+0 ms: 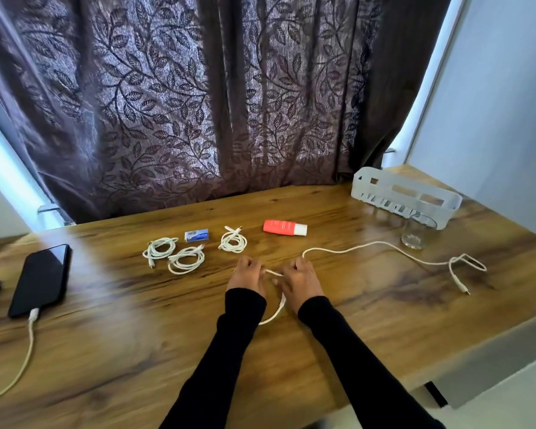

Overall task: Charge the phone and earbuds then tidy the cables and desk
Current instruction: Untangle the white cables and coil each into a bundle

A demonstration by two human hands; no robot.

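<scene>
Left hand (247, 275) & right hand (297, 279) each pinch a loose white cable (384, 247) at desk (136, 351) centre; rest trails right. Three coiled cables (186, 258) lie behind. Phone (41, 278), far left, w/ charging cable (28, 342) plugged in.

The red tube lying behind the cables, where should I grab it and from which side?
Grip the red tube across its flat red body, coming straight down from above. It lies on its side on the desk, white cap pointing right, with open space all round; the nearest coiled cable sits clear to its left.
</scene>
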